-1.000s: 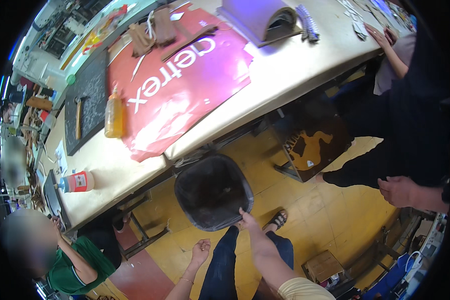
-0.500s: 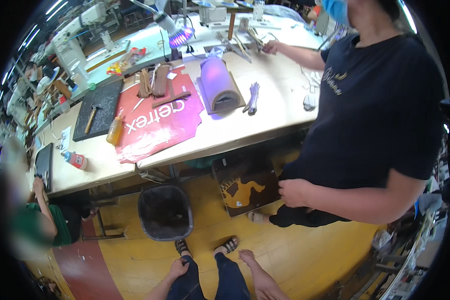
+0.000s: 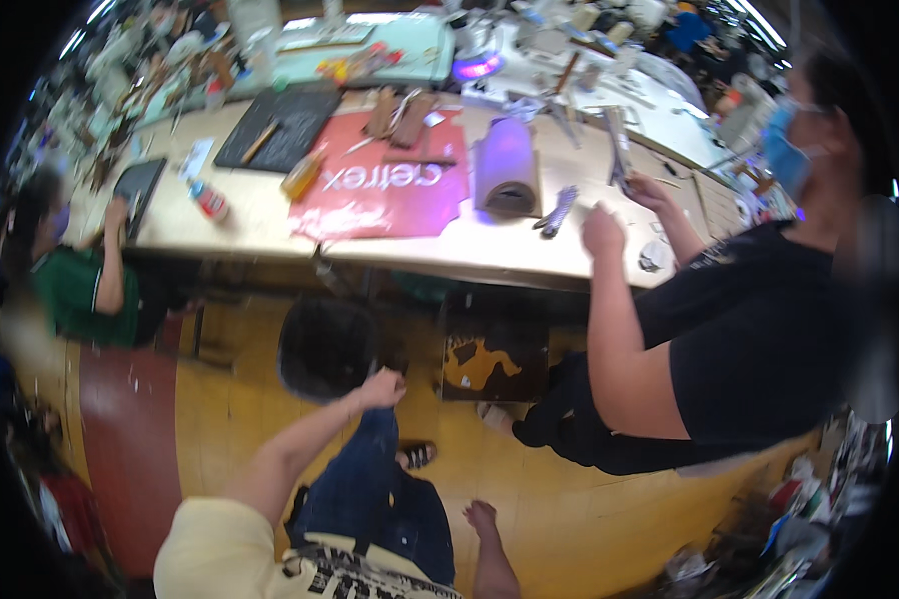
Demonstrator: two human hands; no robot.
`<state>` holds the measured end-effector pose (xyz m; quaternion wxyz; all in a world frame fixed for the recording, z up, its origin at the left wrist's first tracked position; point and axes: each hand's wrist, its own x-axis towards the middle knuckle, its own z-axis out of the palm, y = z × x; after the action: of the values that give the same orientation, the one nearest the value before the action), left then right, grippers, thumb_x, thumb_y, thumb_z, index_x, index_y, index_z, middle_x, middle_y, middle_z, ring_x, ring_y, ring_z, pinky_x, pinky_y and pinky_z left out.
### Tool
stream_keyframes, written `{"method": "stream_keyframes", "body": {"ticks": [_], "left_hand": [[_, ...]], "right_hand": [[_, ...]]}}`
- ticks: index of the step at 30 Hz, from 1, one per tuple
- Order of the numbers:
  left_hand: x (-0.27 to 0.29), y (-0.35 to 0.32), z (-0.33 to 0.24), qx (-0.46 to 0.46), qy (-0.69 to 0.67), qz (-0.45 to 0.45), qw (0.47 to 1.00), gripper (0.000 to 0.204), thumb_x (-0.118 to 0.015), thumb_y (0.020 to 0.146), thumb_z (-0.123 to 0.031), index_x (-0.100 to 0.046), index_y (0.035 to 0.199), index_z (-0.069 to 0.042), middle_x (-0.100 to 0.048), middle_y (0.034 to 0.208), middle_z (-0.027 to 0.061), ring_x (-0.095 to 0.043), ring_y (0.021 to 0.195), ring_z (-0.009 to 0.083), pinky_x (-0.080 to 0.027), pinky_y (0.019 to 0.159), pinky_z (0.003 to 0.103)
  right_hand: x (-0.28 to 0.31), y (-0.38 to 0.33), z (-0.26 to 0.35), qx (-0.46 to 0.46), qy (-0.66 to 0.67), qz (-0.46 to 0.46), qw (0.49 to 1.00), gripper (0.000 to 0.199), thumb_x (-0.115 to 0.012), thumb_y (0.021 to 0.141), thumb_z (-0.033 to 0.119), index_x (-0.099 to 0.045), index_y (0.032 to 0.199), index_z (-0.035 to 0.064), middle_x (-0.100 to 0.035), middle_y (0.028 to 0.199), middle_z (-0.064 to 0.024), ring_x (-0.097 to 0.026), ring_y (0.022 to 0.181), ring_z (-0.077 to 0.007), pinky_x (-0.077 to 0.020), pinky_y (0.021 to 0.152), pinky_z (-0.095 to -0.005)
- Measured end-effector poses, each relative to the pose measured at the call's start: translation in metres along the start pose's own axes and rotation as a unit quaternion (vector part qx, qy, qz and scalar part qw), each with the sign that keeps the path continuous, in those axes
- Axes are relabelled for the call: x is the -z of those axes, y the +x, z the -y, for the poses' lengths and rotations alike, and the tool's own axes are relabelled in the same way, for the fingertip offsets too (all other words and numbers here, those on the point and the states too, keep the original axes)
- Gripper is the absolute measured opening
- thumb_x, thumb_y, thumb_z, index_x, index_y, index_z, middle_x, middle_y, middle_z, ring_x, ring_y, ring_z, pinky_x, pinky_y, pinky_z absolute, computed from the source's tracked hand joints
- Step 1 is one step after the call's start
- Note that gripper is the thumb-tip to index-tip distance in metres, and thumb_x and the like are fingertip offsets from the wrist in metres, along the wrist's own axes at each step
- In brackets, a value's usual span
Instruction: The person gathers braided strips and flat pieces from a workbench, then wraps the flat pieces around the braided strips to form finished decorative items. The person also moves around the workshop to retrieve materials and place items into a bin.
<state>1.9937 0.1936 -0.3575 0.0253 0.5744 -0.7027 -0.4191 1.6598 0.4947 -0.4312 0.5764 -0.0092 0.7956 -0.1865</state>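
Note:
My left hand (image 3: 382, 387) is raised in front of my jeans, its fingers curled in with nothing seen in them. A black bin (image 3: 295, 371) stands on the floor just beyond it. My right hand (image 3: 480, 515) hangs low beside my right leg, above the yellow floor, its fingers loosely curled and no object showing. Both hands are apart from the worktable (image 3: 425, 247). On the table lie a red plastic sheet (image 3: 375, 205), brown strips (image 3: 410, 122), a curved form (image 3: 506, 165) under purple light and a bundle of thin strips (image 3: 559, 212).
At right, a person in a black shirt (image 3: 769, 339) leans over the table, a hand at pale strips (image 3: 619, 150). A person in green (image 3: 90, 295) sits left. A dark board (image 3: 494, 364) stands under the table. A black slab (image 3: 275, 130) and bottle (image 3: 208, 200) lie left.
My view has shifted, and more of my body shows. My left hand has risen toward the bin. The person at right has lifted a second hand over the table.

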Motion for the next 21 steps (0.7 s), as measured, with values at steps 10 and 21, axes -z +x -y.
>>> {"method": "stream_keyframes", "body": {"ticks": [10, 21], "left_hand": [[-0.002, 0.141, 0.010, 0.095, -0.047, 0.058, 0.993, 0.027, -0.056, 0.088, -0.030, -0.073, 0.095, -0.012, -0.070, 0.102, 0.0142, -0.064, 0.100, 0.0348, -0.050, 0.093, 0.038], [-0.058, 0.243, 0.029, 0.309, -0.421, 0.332, 0.786, 0.070, -0.056, 0.093, -0.051, -0.043, 0.141, -0.001, -0.047, 0.143, 0.0110, -0.044, 0.131, 0.0217, -0.033, 0.109, 0.035]], "right_hand": [[-0.073, 0.022, 0.124, 0.227, -0.367, 0.045, 0.901, 0.026, -0.063, 0.086, 0.015, -0.066, 0.109, 0.0025, -0.070, 0.083, -0.0079, -0.067, 0.074, -0.0132, -0.0540, 0.070, -0.0288], [-0.148, 0.000, 0.228, 0.195, -0.154, 0.069, 0.966, 0.036, -0.063, 0.091, 0.020, -0.059, 0.119, -0.0021, -0.068, 0.092, -0.0119, -0.067, 0.082, -0.0159, -0.0534, 0.073, -0.0276]]}}
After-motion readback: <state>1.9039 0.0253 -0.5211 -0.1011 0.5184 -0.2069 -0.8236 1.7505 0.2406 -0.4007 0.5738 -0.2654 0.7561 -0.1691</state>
